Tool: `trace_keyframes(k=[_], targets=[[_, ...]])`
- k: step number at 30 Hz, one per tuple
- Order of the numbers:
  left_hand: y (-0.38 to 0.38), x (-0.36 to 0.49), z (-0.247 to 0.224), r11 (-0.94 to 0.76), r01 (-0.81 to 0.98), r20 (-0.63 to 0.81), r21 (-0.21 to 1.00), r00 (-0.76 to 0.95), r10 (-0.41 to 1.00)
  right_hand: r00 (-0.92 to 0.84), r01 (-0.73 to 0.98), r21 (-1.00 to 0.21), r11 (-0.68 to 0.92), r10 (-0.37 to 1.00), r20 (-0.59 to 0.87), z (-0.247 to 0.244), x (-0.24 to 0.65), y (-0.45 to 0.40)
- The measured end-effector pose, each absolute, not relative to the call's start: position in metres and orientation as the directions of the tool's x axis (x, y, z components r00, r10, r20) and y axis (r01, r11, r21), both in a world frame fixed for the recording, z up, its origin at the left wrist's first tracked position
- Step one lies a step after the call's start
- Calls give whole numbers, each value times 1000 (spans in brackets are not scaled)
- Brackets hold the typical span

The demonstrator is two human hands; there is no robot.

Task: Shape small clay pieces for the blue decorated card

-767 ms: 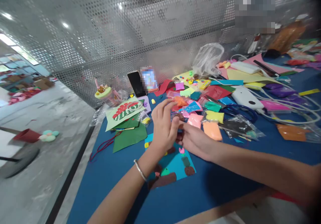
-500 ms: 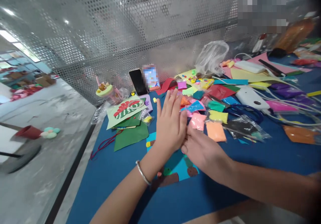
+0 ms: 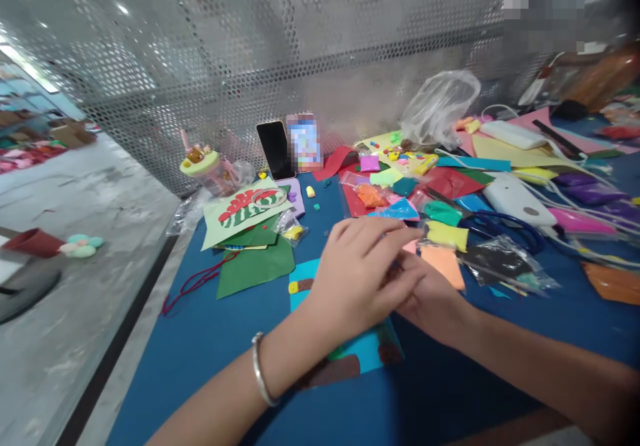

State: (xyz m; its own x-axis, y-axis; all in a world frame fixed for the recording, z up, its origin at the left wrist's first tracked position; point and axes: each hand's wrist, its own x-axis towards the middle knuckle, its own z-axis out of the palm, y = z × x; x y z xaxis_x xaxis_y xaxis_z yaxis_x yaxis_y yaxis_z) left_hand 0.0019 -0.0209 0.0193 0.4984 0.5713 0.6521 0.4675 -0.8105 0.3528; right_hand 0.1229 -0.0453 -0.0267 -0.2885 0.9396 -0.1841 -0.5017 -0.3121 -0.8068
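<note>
My left hand lies over my right hand, palm towards palm, with its fingers bent across the right hand's fingers. Whatever is pressed between the palms is hidden. My left wrist wears a silver bangle. Beneath the hands, partly covered, a light blue card rests on the table. On it are brown clay pieces, a bit of green, and a small yellow piece at its left edge.
Clay packets, such as a yellow one and a peach one, crowd the right side. Two phones lean against the perforated metal panel. Green paper, a watermelon picture and a lidded cup stand left; blue-handled scissors lie right.
My left hand has slid down and right over my right hand, and its outstretched fingers have bent. My right hand has shifted slightly right. The view has also moved a little.
</note>
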Motion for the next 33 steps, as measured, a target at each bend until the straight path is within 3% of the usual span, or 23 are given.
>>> trace_keyframes(k=[5,13,19,26,29,33], targets=[[-9,-19,1,-727,532,575,434,457,679,-416,-632,-669,-390,900,-131,-27,123,-27],[-5,-20,1,-675,535,468,507,487,737,-414,-521,-760,-389,894,-173,-26,127,-30],[-4,-23,2,-674,541,486,503,468,738,-203,-315,-907,-282,953,-225,-30,138,-26],[-4,-23,0,-659,551,481,512,451,752,-125,-176,-958,-228,970,-208,-27,138,-21],[-3,-26,7,-628,547,466,553,422,778,-46,-169,-963,-209,978,-204,-25,138,-17],[2,-40,25,-582,587,487,562,335,807,79,-281,-939,-199,970,-229,-26,143,-10]])
